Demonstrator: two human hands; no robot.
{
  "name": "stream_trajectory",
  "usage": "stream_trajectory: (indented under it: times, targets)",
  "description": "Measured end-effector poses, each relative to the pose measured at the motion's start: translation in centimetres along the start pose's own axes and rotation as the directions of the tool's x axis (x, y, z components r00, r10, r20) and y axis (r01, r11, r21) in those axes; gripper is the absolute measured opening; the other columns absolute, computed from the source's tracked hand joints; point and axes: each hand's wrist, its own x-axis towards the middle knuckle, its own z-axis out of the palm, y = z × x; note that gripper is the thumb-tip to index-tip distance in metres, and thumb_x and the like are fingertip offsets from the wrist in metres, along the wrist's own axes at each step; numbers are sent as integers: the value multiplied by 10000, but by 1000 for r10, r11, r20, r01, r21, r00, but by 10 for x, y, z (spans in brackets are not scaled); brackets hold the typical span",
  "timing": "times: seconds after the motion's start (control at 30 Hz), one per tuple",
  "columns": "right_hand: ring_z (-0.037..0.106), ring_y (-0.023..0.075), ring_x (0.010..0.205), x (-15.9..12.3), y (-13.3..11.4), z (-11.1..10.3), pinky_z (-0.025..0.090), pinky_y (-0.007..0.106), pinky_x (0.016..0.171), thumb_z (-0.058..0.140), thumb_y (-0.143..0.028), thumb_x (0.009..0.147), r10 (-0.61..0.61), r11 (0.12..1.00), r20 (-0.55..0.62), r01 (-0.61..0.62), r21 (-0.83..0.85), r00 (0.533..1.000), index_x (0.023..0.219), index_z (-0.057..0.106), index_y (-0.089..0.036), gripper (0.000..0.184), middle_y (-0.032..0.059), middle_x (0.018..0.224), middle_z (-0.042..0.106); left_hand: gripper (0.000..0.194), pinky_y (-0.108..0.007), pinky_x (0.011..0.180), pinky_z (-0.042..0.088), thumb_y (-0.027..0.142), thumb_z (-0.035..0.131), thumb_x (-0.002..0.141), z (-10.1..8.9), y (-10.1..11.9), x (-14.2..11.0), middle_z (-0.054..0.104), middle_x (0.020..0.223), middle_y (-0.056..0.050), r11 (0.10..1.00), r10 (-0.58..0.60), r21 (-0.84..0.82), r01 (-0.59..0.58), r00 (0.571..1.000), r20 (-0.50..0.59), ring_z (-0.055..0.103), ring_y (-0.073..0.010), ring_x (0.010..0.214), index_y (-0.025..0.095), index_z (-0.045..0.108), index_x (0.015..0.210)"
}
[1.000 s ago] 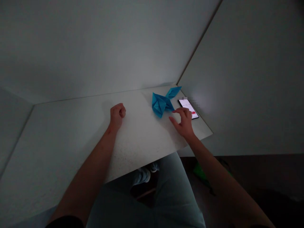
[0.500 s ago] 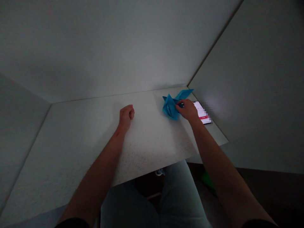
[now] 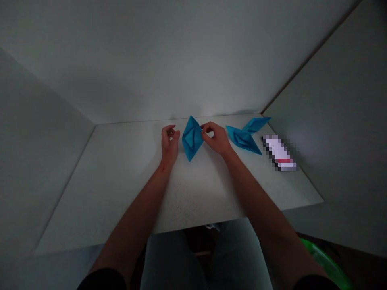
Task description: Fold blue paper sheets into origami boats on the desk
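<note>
A blue folded paper boat [image 3: 191,139] is held above the white table between my two hands. My right hand [image 3: 215,137] pinches its right side between thumb and fingertips. Close to the boat's left side is my left hand [image 3: 171,143], its fingers curled and thumb apart from them, with a small gap to the paper. To the right of my right hand, two more blue paper boats lie on the table: one nearer [image 3: 244,139] and another [image 3: 256,124] behind it, touching or overlapping.
A phone with a lit, blurred screen [image 3: 279,153] lies at the right of the white table [image 3: 121,181]. Walls [image 3: 169,60] enclose the table at the back and both sides. A green object [image 3: 325,262] is on the floor at lower right.
My right hand has lifted one paper boat away from the others and carried it left. My left hand has uncurled from a fist beside it. The view has shifted left.
</note>
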Motion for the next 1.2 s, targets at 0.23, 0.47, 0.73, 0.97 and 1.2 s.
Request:
stream_trajectory:
  times: [0.23, 0.47, 0.73, 0.97, 1.2]
  targets:
    - [702, 229, 943, -1, 20, 39, 542, 346, 798, 670, -351, 842, 90, 945, 203, -148, 291, 975, 822, 587, -230, 148, 73, 1079, 780, 338, -230, 573, 450, 423, 764, 909, -6, -4, 16, 738, 1094, -54, 996, -71, 81, 48, 949, 308, 580, -108, 663, 237, 727, 1189]
    - [666, 174, 895, 1, 26, 39, 523, 290, 753, 812, -394, 838, 85, 897, 276, -194, 396, 957, 952, 611, -243, 276, 42, 1111, 738, 222, -225, 584, 481, 367, 766, 920, -5, -5, 24, 741, 855, -18, 994, -75, 104, 39, 922, 379, 635, -121, 654, 224, 767, 1089]
    - [639, 167, 866, 8, 37, 34, 543, 303, 779, 838, -398, 842, 170, 773, 236, -278, 571, 957, 966, 566, -266, 327, 6, 995, 693, 322, -214, 526, 498, 438, 841, 872, -7, -13, 38, 730, 821, -17, 993, -113, 17, 116, 919, 378, 655, -127, 631, 223, 754, 1097]
    - [533, 142, 742, 10, 29, 30, 439, 270, 647, 822, -477, 879, 171, 804, 270, -293, 518, 948, 971, 601, -251, 330, -10, 905, 627, 288, -242, 645, 559, 443, 839, 872, -3, -9, 34, 776, 903, -46, 996, -83, 52, 69, 935, 346, 727, -162, 788, 214, 746, 1020]
    - [412, 113, 627, 10, 28, 29, 338, 246, 562, 876, -482, 833, 152, 833, 361, -316, 454, 920, 925, 549, -251, 411, -66, 745, 485, 292, -248, 703, 569, 433, 850, 863, -2, -11, 34, 769, 936, -52, 997, -66, 59, 48, 931, 359, 729, -164, 843, 204, 732, 1001]
